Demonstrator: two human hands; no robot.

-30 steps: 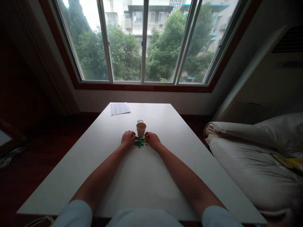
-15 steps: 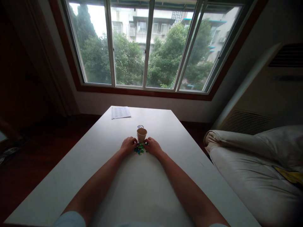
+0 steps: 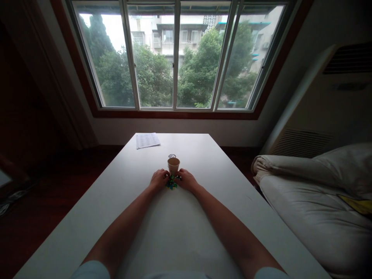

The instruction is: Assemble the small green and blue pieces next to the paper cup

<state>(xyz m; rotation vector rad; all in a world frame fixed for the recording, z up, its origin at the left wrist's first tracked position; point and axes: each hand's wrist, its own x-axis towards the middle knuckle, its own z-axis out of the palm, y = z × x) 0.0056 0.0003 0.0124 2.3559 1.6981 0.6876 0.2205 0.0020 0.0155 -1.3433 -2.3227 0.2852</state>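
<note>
Pieces sit between left hand and right hand, both curled (hold: I cannot tell); a knuckle's nudge could tip the far-side cup.

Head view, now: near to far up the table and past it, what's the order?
Pile of small colored pieces → tan cup → small dark-outlined item, too small to identify → paper sheets → window.

Cup, matt paper look; tabletop smooth, faintly glossy.
</note>
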